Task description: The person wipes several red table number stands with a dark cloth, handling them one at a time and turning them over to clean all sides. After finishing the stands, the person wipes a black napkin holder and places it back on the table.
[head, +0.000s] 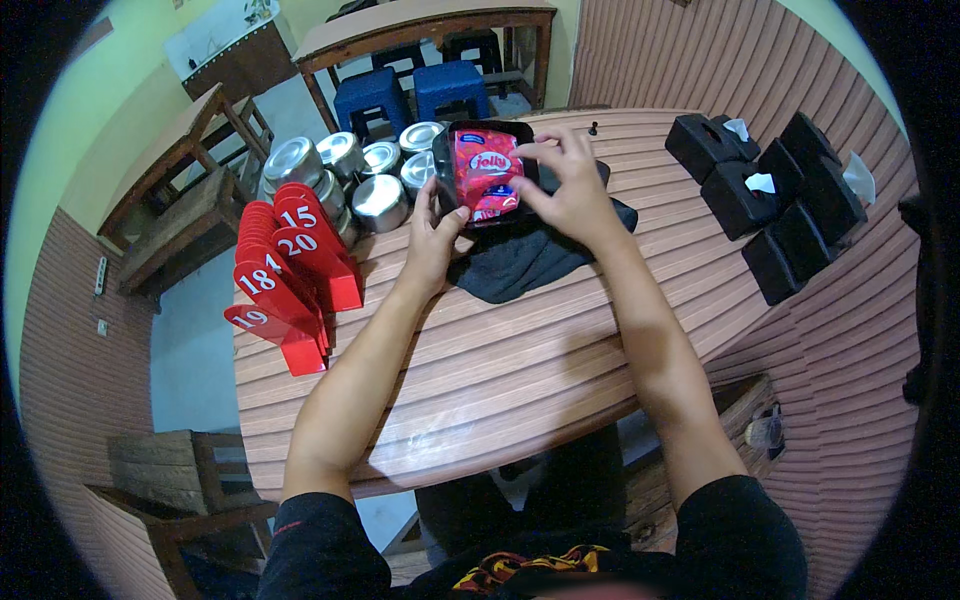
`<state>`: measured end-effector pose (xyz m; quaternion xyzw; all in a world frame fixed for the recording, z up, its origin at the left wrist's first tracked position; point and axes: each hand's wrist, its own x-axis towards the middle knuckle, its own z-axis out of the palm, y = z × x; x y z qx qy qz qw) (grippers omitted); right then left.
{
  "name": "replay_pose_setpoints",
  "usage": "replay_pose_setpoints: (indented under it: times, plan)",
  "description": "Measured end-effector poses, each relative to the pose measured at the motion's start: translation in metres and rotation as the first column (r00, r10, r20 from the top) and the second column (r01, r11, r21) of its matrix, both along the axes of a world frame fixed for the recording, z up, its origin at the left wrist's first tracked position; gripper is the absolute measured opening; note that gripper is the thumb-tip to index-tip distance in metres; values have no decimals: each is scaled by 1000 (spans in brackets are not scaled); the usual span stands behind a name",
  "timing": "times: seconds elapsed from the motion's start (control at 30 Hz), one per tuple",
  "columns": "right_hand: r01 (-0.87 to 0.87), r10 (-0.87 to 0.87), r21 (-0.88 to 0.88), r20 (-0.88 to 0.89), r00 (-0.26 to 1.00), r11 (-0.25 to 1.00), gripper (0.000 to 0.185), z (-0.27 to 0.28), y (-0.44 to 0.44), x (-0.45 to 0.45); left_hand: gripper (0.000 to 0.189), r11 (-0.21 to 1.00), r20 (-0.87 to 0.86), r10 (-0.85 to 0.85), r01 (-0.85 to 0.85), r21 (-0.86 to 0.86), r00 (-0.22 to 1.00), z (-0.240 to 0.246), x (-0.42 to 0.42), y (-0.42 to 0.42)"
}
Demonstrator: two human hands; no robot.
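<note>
My left hand (435,244) grips the near left side of a black tissue box (445,161), tilted towards me. Inside the box sits a pink plastic tissue pack (487,196) bearing the Jolly brand. At the pack's right edge, my right hand (566,180) touches it with thumb and forefinger spread; whether they grip it I cannot tell. Beneath the box, a dark cloth (517,270) lies crumpled on the wood-patterned table (480,360).
Red number stands (300,262) line the table's left side. Behind them are several lidded metal tins (381,201), some stacked. Several black tissue boxes (739,199) stand at the right, some with white tissue showing. Beyond the table are blue stools (450,86) and another wooden table (427,22).
</note>
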<state>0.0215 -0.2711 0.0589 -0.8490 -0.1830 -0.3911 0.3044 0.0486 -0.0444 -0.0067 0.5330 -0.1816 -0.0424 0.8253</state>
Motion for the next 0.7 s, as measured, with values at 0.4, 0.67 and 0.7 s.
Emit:
replay_pose_setpoints:
  times: [0.4,0.67,0.7]
  plan:
    - [-327,176,544,311,934,773,20,8,-59,21,66,982,-87,-134,121,-144,987,-2,3,4]
    - [649,-597,38,-355,719,760,24,-18,-159,20,59,967,-134,-146,113,-228,980,-10,12,5]
    - [675,-617,-10,-416,668,737,26,-24,-162,21,59,964,-145,-154,116,-241,977,-11,14,5]
